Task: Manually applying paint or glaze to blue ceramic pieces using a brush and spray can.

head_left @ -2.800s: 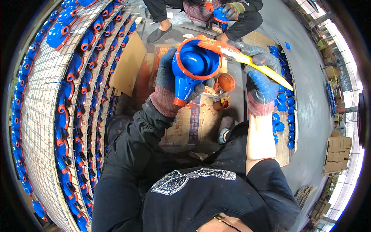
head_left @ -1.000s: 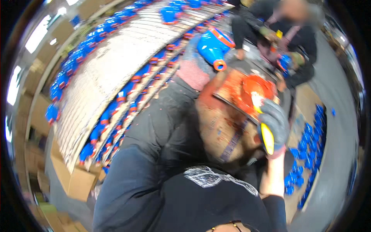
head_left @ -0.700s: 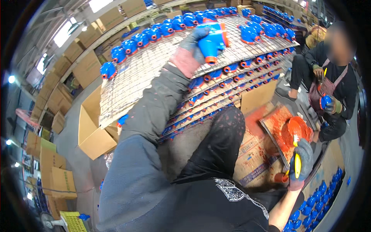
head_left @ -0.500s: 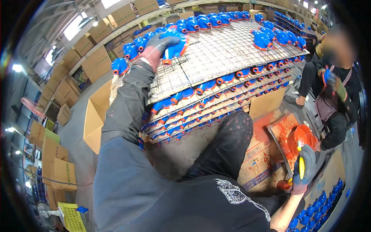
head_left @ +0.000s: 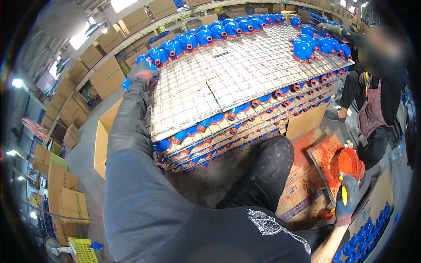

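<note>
Wire rack [head_left: 263, 70] spreads right of my left hand [head_left: 142, 73]; far-edge row and right-end cluster of orange-rimmed pots [head_left: 302, 50] are down. Below my right hand [head_left: 348, 193], a batch of plain blue pots [head_left: 367, 231] shows no orange, so I'd count them not done. Orange paint tub [head_left: 349, 161] just ahead of that hand. Blue pot [head_left: 149, 64] under my left fingers, rack's far-left corner; can't tell if gripped or let go. Right is wrapped round a yellow-handled brush [head_left: 344, 195].

bright overall; lamps [head_left: 17, 83] glare at left; fisheye edges curve into black.
</note>
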A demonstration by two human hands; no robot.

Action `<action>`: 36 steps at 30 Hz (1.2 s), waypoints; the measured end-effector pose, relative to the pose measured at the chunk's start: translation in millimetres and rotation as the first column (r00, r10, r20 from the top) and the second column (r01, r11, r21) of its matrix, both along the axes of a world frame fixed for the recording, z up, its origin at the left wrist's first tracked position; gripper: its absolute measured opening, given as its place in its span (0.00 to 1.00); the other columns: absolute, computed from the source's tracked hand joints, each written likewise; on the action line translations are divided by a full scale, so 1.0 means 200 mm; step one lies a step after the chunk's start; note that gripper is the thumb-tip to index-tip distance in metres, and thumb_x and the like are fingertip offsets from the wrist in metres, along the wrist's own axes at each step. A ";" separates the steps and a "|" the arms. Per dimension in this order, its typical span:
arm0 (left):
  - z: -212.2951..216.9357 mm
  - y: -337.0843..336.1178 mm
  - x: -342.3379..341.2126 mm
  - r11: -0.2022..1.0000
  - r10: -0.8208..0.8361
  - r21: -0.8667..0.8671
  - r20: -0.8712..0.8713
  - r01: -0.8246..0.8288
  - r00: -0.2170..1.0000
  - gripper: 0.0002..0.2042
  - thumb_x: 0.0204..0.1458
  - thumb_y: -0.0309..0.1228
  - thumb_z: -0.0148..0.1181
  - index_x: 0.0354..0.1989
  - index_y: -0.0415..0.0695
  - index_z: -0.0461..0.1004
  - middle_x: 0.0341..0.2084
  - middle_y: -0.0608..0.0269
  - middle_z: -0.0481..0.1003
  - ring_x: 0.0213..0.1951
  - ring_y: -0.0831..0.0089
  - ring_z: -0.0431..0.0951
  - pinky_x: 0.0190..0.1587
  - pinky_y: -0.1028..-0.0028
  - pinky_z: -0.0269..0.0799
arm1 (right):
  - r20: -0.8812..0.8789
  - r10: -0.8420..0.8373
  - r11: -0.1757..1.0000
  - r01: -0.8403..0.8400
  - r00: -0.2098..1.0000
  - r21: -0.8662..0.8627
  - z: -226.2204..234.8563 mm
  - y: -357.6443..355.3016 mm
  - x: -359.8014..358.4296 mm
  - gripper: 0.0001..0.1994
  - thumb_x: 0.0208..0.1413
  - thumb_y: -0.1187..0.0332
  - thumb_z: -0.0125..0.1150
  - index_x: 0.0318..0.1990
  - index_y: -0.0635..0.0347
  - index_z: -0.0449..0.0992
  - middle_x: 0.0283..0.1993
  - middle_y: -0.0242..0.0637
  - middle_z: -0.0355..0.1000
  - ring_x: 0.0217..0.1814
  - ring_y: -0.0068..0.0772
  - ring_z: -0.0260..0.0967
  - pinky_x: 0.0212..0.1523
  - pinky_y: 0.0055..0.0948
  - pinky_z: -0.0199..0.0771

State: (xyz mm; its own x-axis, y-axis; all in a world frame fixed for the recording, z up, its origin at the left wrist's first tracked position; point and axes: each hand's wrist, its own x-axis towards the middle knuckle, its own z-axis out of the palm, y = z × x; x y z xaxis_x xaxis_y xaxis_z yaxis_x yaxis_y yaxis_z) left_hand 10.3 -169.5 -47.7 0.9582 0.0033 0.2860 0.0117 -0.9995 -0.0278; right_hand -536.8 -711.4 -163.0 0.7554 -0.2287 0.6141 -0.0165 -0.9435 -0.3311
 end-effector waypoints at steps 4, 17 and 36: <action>0.07 0.06 -0.03 0.999 0.050 -0.017 -0.012 -0.050 0.999 0.31 0.34 0.46 0.65 0.47 0.40 0.73 0.46 0.42 0.73 0.49 0.49 0.74 0.50 0.59 0.70 | 0.004 0.023 0.999 -0.023 1.000 0.040 -0.03 0.00 0.02 0.12 0.47 0.85 0.53 0.39 0.63 0.74 0.45 0.45 0.73 0.51 0.44 0.70 0.58 0.38 0.63; 0.19 -0.14 0.08 0.807 -0.465 -0.282 0.241 0.519 0.852 0.31 0.45 0.48 0.59 0.52 0.35 0.69 0.49 0.45 0.72 0.50 0.55 0.73 0.53 0.62 0.66 | 0.084 -0.088 0.974 0.104 0.993 -0.199 0.03 -0.08 -0.07 0.13 0.46 0.82 0.58 0.42 0.61 0.75 0.49 0.46 0.71 0.55 0.48 0.67 0.61 0.43 0.61; -0.10 -2.31 -1.67 -0.185 -0.913 -0.571 -0.201 0.800 -0.355 0.19 0.48 0.24 0.58 0.51 0.35 0.70 0.49 0.54 0.73 0.54 0.64 0.70 0.60 0.66 0.58 | 0.207 -0.974 0.048 0.811 -0.091 0.584 -0.91 -0.07 -1.73 0.20 0.50 0.81 0.48 0.51 0.53 0.72 0.42 0.42 0.75 0.44 0.32 0.73 0.43 0.27 0.71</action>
State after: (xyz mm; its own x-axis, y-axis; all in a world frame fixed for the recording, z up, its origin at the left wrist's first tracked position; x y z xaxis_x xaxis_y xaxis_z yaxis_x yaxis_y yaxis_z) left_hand -323.9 -630.9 -66.7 -0.1988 -0.9795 0.0328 -0.8174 0.1842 0.5458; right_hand -882.2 -724.5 -345.7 -0.6094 -0.6113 0.5049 -0.5718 -0.1023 -0.8140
